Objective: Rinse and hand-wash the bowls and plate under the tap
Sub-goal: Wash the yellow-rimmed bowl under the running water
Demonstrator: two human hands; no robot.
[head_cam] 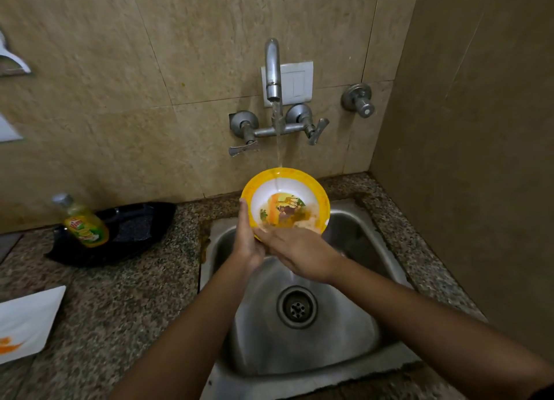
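Observation:
A yellow-rimmed bowl [287, 190] with a white inside and a cartoon picture is tilted toward me above the steel sink [353, 315]. Water falls from the wall tap [273, 70] onto the bowl's far rim. My left hand [247, 238] holds the bowl at its left edge, fingers up along the rim. My right hand [299, 252] lies across the bowl's lower edge, its straight fingers rubbing the inner surface. A white square plate [27, 321] with an orange smear lies on the counter at the far left.
A bottle of yellow dish soap [85, 223] stands on a black tray [132, 235] left of the sink. The granite counter [120, 303] surrounds the basin. Tap handles [314, 130] and a switch plate [296, 82] are on the tiled wall. A side wall stands close on the right.

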